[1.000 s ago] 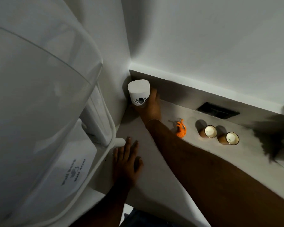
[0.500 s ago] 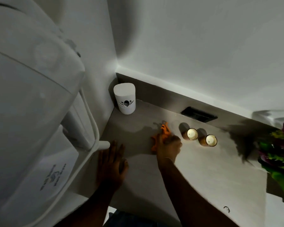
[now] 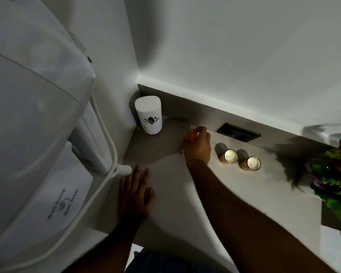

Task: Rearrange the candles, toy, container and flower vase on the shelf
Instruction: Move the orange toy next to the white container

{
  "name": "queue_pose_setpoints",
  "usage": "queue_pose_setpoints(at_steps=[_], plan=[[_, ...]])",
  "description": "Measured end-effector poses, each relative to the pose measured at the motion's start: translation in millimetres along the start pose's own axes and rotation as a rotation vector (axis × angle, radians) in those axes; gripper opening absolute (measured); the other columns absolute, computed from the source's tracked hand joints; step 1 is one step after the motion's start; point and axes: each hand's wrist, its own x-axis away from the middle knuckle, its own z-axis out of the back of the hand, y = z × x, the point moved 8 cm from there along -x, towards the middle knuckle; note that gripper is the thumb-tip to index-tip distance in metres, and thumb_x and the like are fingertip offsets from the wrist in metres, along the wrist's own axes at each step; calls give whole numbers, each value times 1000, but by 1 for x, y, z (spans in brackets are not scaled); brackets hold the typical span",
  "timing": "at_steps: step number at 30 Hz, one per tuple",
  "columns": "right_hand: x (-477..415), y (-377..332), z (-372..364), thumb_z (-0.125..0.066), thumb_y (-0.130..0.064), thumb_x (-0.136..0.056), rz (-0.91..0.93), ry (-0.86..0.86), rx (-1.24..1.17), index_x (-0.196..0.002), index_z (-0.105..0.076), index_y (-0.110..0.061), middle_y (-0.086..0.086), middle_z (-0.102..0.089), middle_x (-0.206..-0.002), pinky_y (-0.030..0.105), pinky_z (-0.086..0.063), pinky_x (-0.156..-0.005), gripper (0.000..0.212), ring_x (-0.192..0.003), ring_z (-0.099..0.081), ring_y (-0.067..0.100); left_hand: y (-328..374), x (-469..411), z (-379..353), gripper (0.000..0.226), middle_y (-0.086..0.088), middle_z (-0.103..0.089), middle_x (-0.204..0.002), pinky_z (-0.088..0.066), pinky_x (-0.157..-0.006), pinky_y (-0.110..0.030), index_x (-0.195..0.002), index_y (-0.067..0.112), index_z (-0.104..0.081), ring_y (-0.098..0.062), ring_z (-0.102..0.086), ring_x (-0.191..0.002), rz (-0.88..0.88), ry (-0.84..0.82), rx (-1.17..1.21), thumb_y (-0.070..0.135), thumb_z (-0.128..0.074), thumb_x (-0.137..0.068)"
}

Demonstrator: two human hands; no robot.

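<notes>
My right hand (image 3: 198,145) is closed around the small orange toy (image 3: 192,134), holding it near the shelf's back wall, between the container and the candles. The toy is mostly hidden by my fingers. A white container (image 3: 149,117) with a dark emblem stands upright in the back left corner. Two candles in brown holders (image 3: 230,156) (image 3: 252,163) stand side by side just right of my hand. My left hand (image 3: 135,196) lies flat and empty on the grey shelf (image 3: 175,194) near its left edge. The flowers of the vase (image 3: 335,174) show at the right edge.
A large white appliance (image 3: 37,125) with a white tube fills the left side, pressed against the shelf's left edge. A dark rectangular slot (image 3: 238,132) sits in the back wall behind the candles. White walls close the corner.
My right hand let go of the white container in the corner, came back to the orange toy, took hold of it and has moved it toward the back wall. The left hand stayed flat.
</notes>
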Motion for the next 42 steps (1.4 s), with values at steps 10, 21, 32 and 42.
queue_pose_setpoints(at_steps=[10, 21, 32, 42], plan=[[31, -31, 10, -72, -40, -83, 287, 120, -33, -118, -54, -19, 5, -57, -118, 41, -52, -90, 45, -109, -54, 26, 9, -1, 6, 73, -9, -33, -177, -23, -130, -60, -169, 30, -30, -38, -34, -160, -12, -2, 0, 46, -47, -100], [30, -98, -72, -90, -32, -74, 202, -269, -357, -142, -47, -17, 9, -52, -141, 48, -51, -107, 82, -127, -56, 27, 1, -27, 3, 94, 4, -7, -184, -30, -127, -59, -172, 34, -14, -28, -9, -169, -72, -23, -25, 51, -57, -91], [9, -111, -89, -88, -48, -74, 250, -204, -297, -137, -53, -26, 2, -64, -133, 48, -58, -94, 75, -113, -67, 27, -9, -31, -8, 89, 6, -6, -184, 1, -136, -46, -171, 37, -14, -27, -7, -169, -85, -37, -28, 60, -52, -93], [9, -101, -96, -91, -48, -66, 189, -198, -321, -134, -42, -31, 5, -54, -139, 40, -55, -96, 85, -116, -62, 25, -7, -31, -6, 89, 6, -6, -184, -20, -132, -59, -171, 38, -14, -26, -7, -169, -97, -14, -11, 60, -52, -94]])
